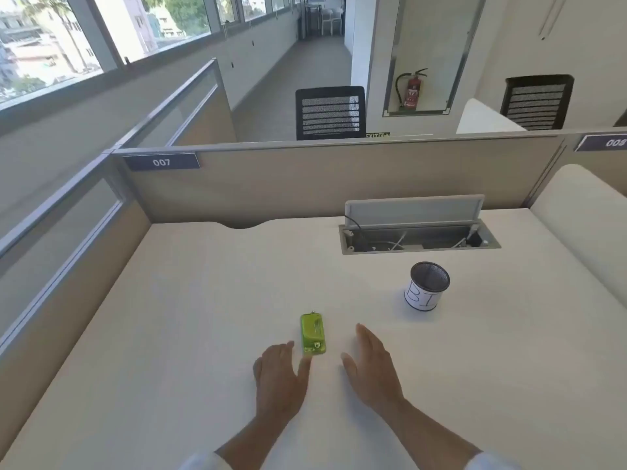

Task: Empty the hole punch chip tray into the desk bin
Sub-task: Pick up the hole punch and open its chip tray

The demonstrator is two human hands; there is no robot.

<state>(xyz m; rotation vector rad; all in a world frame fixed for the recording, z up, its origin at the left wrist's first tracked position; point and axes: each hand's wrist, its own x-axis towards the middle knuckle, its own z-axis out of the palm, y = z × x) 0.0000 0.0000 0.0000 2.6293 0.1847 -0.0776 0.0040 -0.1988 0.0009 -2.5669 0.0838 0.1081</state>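
Hole punch first: the small lime-green translucent plastic hole punch (313, 334) lies flat on the white worktop (190, 300), directly ahead of us and just beyond our two hands. Its long axis runs almost straight away from us, tipped only slightly, with the small metal loop at the far end and the punching end nearest our body.

Our left hand (280, 374) is the nearer one — its thumb tip sits right at the near left corner of the punch, touching or all but touching; we cannot tell which. Our right hand (371, 364) lies flat a little to the right, with a clear strip of worktop between it and the punch. Neither grip holds anything: both hands are spread, fingers extended, palms down over the worktop.

So the punch lies forward and slightly right of the left grip, forward and left of the right one. Because its long axis points away from us, we judge that a pinch across the narrow sides would come easily from either hand, the left having less to travel.

The round black wire-mesh desk bin (428, 286), wrapped in a white paper label with handwritten letters, stands upright well apart to the right and farther back — on the right hand's side. We cannot make out the chip tray itself from here; nothing is emptied yet.
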